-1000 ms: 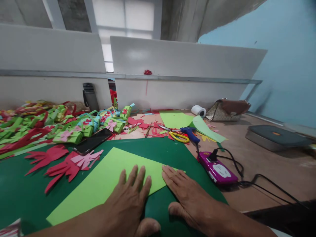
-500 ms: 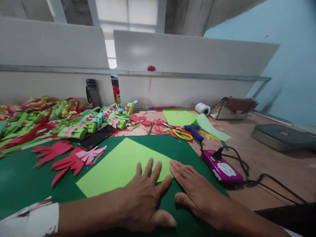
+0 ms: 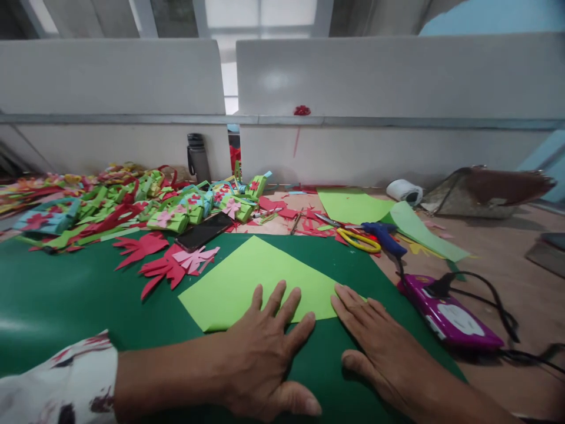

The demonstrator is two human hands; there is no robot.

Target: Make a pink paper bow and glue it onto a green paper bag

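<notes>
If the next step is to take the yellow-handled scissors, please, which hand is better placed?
Probably the right hand: its fingertips, near the right corner of the lime-green paper, are nearer to the yellow-handled scissors. The left hand lies spread farther left.

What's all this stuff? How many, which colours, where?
Paper sheet: 1, bright green, centre
Mat: 1, dark green, under sheet
Cutouts: 2+, red, left of sheet
Phone: 1, black, beyond cutouts
Small cutouts: 1+, pink, by phone
Paper crafts: many, multicoloured, far left
Bottle: 1, grey, behind crafts
Scraps: many, mostly red, on brown table
Scissors: 1, yellow handles, beyond sheet
Glue gun: 1, blue, beside scissors
Power block: 1, purple, right
Bag: 1, brown, far right
Roll: 1, white, beside bag
Case: 1, grey, right edge
Bow: 1, red, on rail
Panels: several, white, background
Left hand: 1, bare, on sheet
Right hand: 1, bare, sheet's right corner
Sleeve: 1, white patterned, left arm
</notes>
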